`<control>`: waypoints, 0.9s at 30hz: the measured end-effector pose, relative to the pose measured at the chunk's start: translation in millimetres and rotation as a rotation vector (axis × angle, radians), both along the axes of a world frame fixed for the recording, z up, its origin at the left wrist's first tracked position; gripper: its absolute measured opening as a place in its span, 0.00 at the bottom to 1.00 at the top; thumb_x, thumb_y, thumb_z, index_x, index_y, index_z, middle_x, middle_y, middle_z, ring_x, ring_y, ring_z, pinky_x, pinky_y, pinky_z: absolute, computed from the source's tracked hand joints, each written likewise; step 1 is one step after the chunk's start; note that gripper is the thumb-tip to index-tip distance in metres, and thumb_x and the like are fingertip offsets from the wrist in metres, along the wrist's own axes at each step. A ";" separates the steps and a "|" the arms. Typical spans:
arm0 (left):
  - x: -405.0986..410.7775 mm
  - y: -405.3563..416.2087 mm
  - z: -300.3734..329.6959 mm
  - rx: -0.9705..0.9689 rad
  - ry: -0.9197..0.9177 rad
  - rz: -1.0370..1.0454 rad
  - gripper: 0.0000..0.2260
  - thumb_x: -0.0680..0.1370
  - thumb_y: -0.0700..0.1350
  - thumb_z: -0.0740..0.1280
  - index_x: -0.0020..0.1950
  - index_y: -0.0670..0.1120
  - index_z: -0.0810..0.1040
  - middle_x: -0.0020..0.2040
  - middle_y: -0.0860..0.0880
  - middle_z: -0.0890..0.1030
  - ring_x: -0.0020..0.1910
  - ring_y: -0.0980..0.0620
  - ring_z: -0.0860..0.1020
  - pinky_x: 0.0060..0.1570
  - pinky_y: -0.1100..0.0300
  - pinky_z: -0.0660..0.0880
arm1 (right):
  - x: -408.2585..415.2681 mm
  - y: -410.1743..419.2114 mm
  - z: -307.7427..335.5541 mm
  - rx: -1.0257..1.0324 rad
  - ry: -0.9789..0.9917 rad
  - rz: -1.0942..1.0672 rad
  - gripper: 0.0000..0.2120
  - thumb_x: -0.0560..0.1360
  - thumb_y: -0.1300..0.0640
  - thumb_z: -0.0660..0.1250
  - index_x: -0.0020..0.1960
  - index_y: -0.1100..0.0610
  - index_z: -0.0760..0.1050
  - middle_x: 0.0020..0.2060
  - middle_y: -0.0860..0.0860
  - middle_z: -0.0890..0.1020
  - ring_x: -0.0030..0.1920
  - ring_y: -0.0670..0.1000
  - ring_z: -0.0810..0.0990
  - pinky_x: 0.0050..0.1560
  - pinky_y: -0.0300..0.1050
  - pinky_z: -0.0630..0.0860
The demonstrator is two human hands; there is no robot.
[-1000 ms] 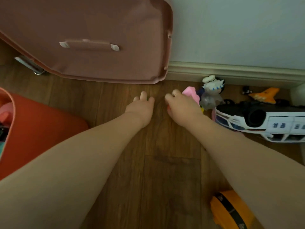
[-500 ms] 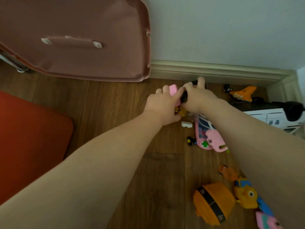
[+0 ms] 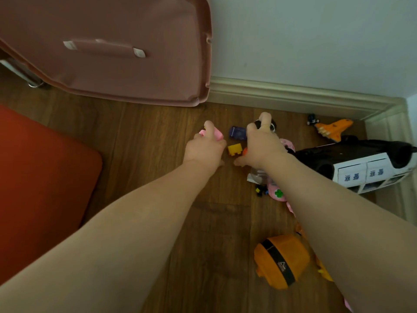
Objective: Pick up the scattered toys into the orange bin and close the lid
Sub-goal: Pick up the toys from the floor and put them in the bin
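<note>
My left hand [image 3: 204,150] is closed around a small pink toy [image 3: 217,134] just above the wooden floor. Beside it, my right hand [image 3: 261,145] grips a dark round toy with white markings [image 3: 272,126]. Between the two hands lie a small blue car [image 3: 237,132] and a yellow block [image 3: 234,149]. The orange bin [image 3: 45,177] fills the left edge; only its side shows. Its pinkish-brown lid [image 3: 117,50] leans upright at the top left.
A black-and-white toy car [image 3: 365,163] lies on its side at the right, an orange shuttle [image 3: 334,129] near the skirting board. An orange round toy [image 3: 282,260] sits near my right forearm, pink toys [image 3: 278,194] under it. The wall corner is at the right.
The two hands have drawn apart; the left keeps the pink toy and the right has closed on the dark round toy. The blue car and yellow block now show between them.
</note>
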State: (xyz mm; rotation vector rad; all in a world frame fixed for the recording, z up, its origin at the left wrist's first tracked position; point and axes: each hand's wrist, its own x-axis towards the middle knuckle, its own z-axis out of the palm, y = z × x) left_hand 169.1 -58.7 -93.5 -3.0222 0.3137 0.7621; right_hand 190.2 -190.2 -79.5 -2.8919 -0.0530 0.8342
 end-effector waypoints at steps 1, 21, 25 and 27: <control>-2.0 1.3 -2.0 -0.007 -0.021 -0.005 0.17 0.77 0.48 0.66 0.65 0.47 0.69 0.71 0.40 0.53 0.58 0.40 0.71 0.47 0.51 0.75 | -1.9 2.6 -2.0 0.002 -0.020 0.023 0.36 0.64 0.49 0.77 0.65 0.57 0.64 0.70 0.58 0.51 0.55 0.63 0.75 0.52 0.51 0.76; -81.1 84.6 56.5 -0.738 0.013 0.505 0.05 0.77 0.42 0.66 0.47 0.53 0.77 0.68 0.50 0.67 0.64 0.57 0.65 0.57 0.64 0.60 | -52.0 43.3 -12.2 -0.140 0.011 -0.013 0.15 0.78 0.63 0.56 0.63 0.62 0.70 0.61 0.60 0.74 0.61 0.63 0.75 0.55 0.53 0.74; -97.3 96.6 87.7 -0.869 0.011 0.536 0.07 0.76 0.42 0.67 0.43 0.55 0.76 0.59 0.52 0.74 0.63 0.60 0.67 0.59 0.64 0.61 | -64.9 57.2 10.1 0.420 0.126 -0.461 0.05 0.77 0.57 0.63 0.50 0.58 0.74 0.44 0.54 0.77 0.41 0.55 0.79 0.44 0.51 0.81; -104.4 105.1 104.9 -0.936 0.007 0.581 0.06 0.76 0.41 0.68 0.43 0.53 0.78 0.54 0.50 0.79 0.62 0.62 0.70 0.58 0.69 0.64 | -67.0 73.5 34.2 0.748 0.234 -0.729 0.03 0.77 0.57 0.63 0.46 0.56 0.73 0.45 0.55 0.75 0.40 0.53 0.76 0.32 0.43 0.79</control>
